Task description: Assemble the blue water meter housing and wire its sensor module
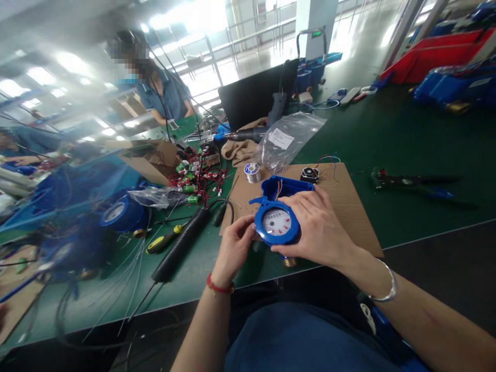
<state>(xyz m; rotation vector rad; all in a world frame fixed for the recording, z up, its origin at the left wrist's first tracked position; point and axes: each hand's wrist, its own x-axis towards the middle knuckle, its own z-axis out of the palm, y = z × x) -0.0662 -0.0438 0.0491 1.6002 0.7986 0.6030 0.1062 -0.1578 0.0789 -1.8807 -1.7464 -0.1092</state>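
Our left hand (232,243) and right hand (318,227) have their fingers clamped on a blue water meter (277,222), held over the cardboard sheet (349,206) at the counter (406,144) edge. A solder spool (251,171) lies beyond, and what seems a soldering iron (182,248) lies left.

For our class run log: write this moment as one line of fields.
left hand: grips blue water meter rim | right hand: holds meter's right side | meter: dial up, over cardboard sheet | nearby: solder spool
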